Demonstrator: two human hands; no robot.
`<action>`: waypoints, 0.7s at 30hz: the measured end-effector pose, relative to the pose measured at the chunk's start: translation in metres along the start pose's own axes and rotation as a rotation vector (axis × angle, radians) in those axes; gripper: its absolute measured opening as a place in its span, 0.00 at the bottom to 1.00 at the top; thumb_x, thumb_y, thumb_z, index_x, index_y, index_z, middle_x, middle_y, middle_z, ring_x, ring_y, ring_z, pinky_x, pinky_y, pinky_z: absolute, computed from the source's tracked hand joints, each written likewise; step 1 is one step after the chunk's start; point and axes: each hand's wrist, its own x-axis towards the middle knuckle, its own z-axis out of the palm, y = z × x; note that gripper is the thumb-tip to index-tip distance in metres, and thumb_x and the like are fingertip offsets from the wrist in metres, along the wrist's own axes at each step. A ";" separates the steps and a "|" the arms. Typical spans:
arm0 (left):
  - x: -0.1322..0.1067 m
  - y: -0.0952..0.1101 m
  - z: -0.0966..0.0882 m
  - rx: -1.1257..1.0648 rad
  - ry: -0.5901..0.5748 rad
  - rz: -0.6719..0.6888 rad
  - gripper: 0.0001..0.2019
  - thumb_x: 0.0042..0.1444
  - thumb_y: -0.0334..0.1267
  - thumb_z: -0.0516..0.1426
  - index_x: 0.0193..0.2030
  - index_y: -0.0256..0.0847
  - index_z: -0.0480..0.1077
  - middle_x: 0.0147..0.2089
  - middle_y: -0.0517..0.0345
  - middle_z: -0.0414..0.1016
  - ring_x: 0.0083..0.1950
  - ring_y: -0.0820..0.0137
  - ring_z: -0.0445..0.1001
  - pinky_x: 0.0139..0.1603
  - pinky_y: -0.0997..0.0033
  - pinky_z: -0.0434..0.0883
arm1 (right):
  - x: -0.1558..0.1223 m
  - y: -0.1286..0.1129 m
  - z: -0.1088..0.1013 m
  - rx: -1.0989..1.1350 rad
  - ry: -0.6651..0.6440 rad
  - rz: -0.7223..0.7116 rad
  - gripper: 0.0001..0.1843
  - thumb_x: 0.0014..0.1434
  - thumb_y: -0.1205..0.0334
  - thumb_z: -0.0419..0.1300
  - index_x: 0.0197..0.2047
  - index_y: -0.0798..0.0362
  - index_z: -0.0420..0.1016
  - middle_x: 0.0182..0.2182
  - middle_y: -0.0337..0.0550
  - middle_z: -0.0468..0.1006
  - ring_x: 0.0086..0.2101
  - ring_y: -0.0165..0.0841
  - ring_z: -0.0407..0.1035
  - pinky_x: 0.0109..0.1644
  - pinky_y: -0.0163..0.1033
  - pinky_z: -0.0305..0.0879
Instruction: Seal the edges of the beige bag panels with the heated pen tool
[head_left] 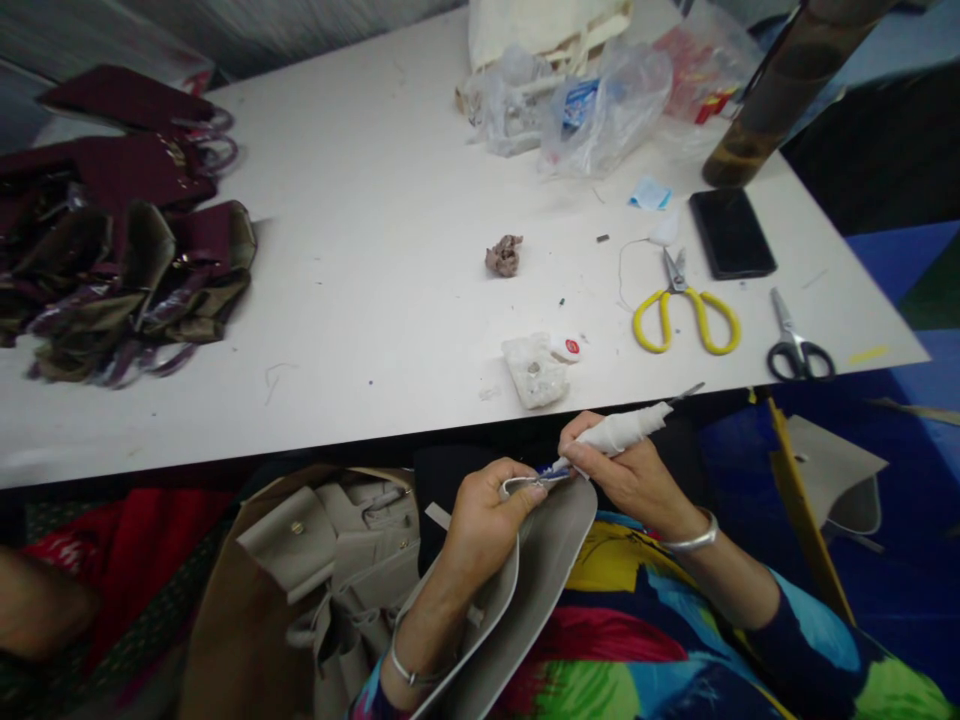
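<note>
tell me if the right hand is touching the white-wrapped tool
Touching. The head view shows the right hand gripping the white-wrapped tool, with thumb and fingers pressed against the wrapping.

A single head-worn camera looks forward and down from above the wearer's lap, wide enough to take in the counter (375, 210) across the upper part of the frame. The left grip (487, 515) and right grip (637, 480) lie near the lens, below the counter's front edge, which slants up toward the right. The wearer's clothing (607, 650) fills the lower right, nearer still; maroon bags (142, 175) sit farther off, upper left.
</note>
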 end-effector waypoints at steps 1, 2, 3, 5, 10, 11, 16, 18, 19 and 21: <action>0.000 0.000 0.000 0.003 0.004 0.001 0.08 0.53 0.40 0.64 0.34 0.38 0.80 0.32 0.56 0.79 0.35 0.66 0.72 0.37 0.70 0.65 | 0.000 0.000 0.000 -0.017 0.004 -0.009 0.13 0.71 0.53 0.63 0.38 0.54 0.76 0.27 0.38 0.75 0.27 0.32 0.69 0.32 0.36 0.65; 0.000 0.001 0.001 0.006 0.006 0.002 0.07 0.53 0.40 0.64 0.34 0.38 0.80 0.32 0.56 0.79 0.35 0.66 0.72 0.37 0.70 0.65 | 0.000 -0.001 0.000 -0.038 0.004 -0.022 0.13 0.71 0.54 0.63 0.37 0.53 0.76 0.28 0.38 0.75 0.28 0.32 0.69 0.33 0.36 0.66; -0.001 0.001 0.001 0.008 0.008 0.004 0.07 0.53 0.40 0.65 0.34 0.38 0.80 0.32 0.56 0.79 0.35 0.66 0.73 0.38 0.70 0.65 | -0.001 -0.002 0.000 -0.061 0.000 -0.034 0.12 0.70 0.55 0.63 0.37 0.53 0.76 0.29 0.38 0.76 0.28 0.32 0.70 0.33 0.36 0.66; 0.000 0.002 0.002 0.010 0.011 0.009 0.07 0.53 0.39 0.65 0.34 0.38 0.81 0.32 0.55 0.80 0.36 0.65 0.74 0.38 0.70 0.66 | -0.001 -0.005 -0.001 -0.108 -0.016 -0.043 0.11 0.70 0.56 0.63 0.36 0.52 0.77 0.29 0.38 0.77 0.29 0.32 0.71 0.34 0.36 0.67; 0.000 0.000 0.004 0.001 0.027 0.003 0.06 0.52 0.39 0.65 0.33 0.38 0.80 0.31 0.56 0.79 0.35 0.65 0.73 0.37 0.70 0.65 | -0.001 -0.008 0.000 -0.172 -0.051 -0.053 0.12 0.70 0.56 0.61 0.35 0.51 0.75 0.29 0.38 0.77 0.29 0.33 0.72 0.37 0.36 0.69; -0.001 0.000 0.004 -0.001 0.026 -0.002 0.06 0.52 0.39 0.65 0.33 0.38 0.80 0.31 0.56 0.78 0.35 0.66 0.72 0.37 0.70 0.65 | 0.000 -0.008 0.000 -0.179 -0.059 -0.062 0.13 0.71 0.56 0.61 0.35 0.51 0.75 0.29 0.38 0.77 0.29 0.33 0.72 0.37 0.36 0.69; -0.002 0.000 0.007 -0.002 0.018 -0.005 0.06 0.52 0.38 0.65 0.29 0.38 0.78 0.31 0.56 0.77 0.34 0.66 0.72 0.37 0.69 0.65 | 0.001 -0.005 0.001 -0.239 -0.135 -0.072 0.15 0.73 0.54 0.58 0.34 0.51 0.73 0.30 0.39 0.76 0.29 0.33 0.71 0.36 0.37 0.66; -0.002 0.000 0.008 0.005 0.016 0.005 0.06 0.51 0.38 0.64 0.28 0.38 0.78 0.31 0.55 0.77 0.36 0.65 0.72 0.39 0.68 0.65 | 0.001 -0.005 0.001 -0.258 -0.143 -0.076 0.16 0.74 0.55 0.57 0.34 0.52 0.72 0.28 0.38 0.74 0.28 0.32 0.69 0.35 0.37 0.64; -0.002 0.000 0.008 0.010 0.016 0.009 0.06 0.51 0.38 0.64 0.28 0.38 0.78 0.32 0.54 0.78 0.36 0.64 0.73 0.40 0.68 0.66 | 0.000 -0.005 0.002 -0.262 -0.141 -0.076 0.16 0.74 0.55 0.56 0.33 0.52 0.71 0.28 0.38 0.73 0.28 0.32 0.68 0.35 0.38 0.63; -0.002 -0.001 0.009 0.019 0.020 0.015 0.05 0.51 0.37 0.64 0.28 0.39 0.78 0.32 0.54 0.78 0.37 0.63 0.73 0.41 0.67 0.66 | -0.003 -0.003 0.004 -0.242 -0.123 -0.055 0.17 0.74 0.55 0.56 0.33 0.52 0.71 0.27 0.37 0.71 0.28 0.32 0.67 0.35 0.37 0.62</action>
